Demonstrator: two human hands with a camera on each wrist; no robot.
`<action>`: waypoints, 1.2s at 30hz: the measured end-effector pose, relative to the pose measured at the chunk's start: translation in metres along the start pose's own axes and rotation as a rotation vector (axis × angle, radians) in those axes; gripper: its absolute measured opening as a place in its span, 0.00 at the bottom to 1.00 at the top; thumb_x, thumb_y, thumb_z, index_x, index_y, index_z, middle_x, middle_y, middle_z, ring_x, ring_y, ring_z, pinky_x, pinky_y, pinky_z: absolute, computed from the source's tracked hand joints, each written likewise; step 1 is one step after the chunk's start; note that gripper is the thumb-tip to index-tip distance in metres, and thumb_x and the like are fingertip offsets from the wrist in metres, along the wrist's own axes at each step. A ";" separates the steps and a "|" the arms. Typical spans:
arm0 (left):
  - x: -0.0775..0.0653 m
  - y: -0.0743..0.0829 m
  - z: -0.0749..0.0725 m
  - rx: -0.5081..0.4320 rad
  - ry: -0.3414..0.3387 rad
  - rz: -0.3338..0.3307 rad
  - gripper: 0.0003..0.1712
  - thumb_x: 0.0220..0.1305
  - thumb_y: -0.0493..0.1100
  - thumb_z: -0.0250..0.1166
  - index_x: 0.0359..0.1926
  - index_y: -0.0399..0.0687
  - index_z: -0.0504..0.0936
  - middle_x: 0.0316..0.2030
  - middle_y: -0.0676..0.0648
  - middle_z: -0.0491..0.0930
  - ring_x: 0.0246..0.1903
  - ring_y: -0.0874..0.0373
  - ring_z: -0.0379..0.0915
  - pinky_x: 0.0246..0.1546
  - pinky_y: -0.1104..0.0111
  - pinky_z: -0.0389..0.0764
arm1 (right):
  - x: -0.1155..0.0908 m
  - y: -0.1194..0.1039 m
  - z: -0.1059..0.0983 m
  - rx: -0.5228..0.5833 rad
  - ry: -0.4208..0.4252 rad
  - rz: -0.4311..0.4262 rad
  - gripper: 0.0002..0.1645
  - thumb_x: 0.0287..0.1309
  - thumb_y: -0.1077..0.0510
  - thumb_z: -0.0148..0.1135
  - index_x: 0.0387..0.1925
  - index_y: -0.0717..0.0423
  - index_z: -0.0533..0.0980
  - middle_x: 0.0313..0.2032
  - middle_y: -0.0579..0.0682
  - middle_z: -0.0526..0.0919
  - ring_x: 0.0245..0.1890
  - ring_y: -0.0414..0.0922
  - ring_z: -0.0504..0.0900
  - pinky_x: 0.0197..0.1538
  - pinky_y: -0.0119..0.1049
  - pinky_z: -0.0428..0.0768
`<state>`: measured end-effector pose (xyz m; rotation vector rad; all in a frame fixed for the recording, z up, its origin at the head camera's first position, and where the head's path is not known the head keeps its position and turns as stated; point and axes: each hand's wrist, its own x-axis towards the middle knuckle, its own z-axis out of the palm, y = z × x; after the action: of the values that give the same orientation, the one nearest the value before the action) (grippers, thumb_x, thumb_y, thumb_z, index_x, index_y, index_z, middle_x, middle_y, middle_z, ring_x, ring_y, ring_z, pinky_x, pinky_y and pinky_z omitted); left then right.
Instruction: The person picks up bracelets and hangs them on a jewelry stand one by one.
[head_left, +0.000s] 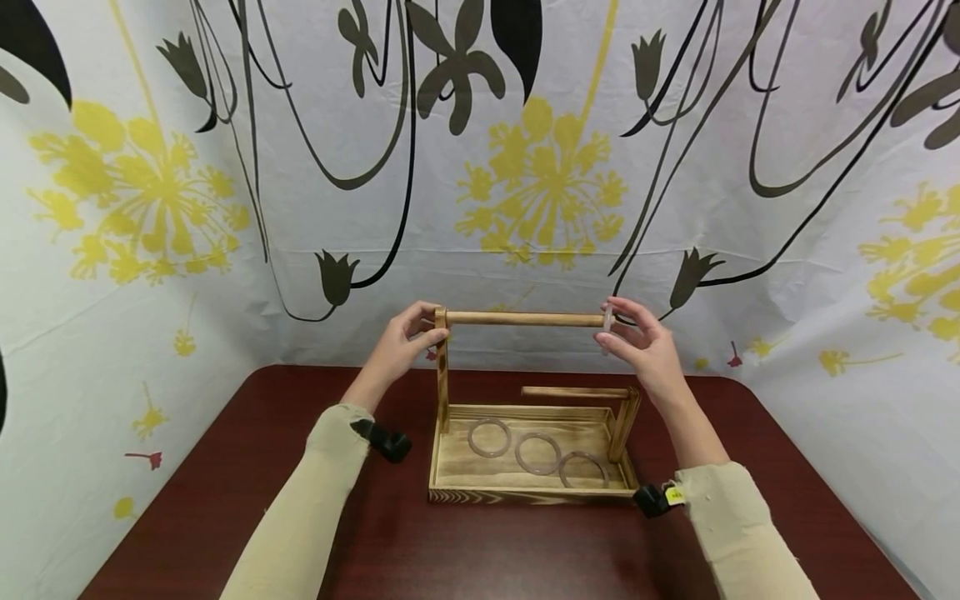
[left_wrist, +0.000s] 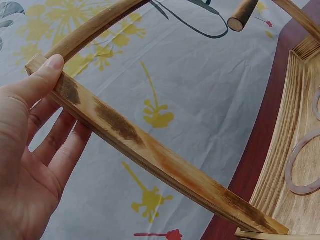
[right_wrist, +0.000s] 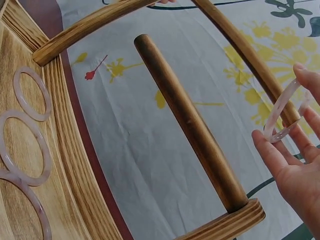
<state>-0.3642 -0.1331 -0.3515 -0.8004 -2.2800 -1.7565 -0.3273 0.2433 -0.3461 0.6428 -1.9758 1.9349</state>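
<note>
Left hand [head_left: 401, 346] pinches the top of the tall scorched-wood upright post [head_left: 442, 375] at the left end of the rack, thumb pressed on its upper face, other fingers spread loose behind it per the left wrist view. Right hand [head_left: 645, 350] pinches a translucent pale pink bangle ring [head_left: 607, 321] between thumb and fingertips [right_wrist: 272, 150], held edge-on right at the free right end of the round wooden top dowel [head_left: 525, 318]. Dowel's long axis runs left-right, level, fixed at the left post, open on the right, so the ring's hole faces along the dowel axis; whether the ring has cleared the tip cannot be told. Right hand is the nearer one to the open end. Below sits a shallow burnt-wood tray [head_left: 450, 479] on the dark red-brown table [head_left: 225, 500], with three more pink rings [head_left: 537, 454] lying flat in a diagonal row. A shorter lower dowel [head_left: 573, 392] sticks out leftward from the short right post [head_left: 622, 425].
</note>
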 end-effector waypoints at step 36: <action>0.000 -0.001 0.002 -0.014 0.001 0.001 0.17 0.71 0.38 0.62 0.57 0.38 0.75 0.48 0.34 0.79 0.40 0.56 0.77 0.32 0.65 0.80 | 0.009 0.009 0.014 -0.033 -0.052 0.023 0.34 0.62 0.68 0.65 0.68 0.62 0.66 0.59 0.40 0.76 0.56 0.34 0.80 0.47 0.27 0.84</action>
<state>-0.3647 -0.1318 -0.3530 -0.8021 -2.2689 -1.7740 -0.3388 0.2282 -0.3501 0.6707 -2.0509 1.9131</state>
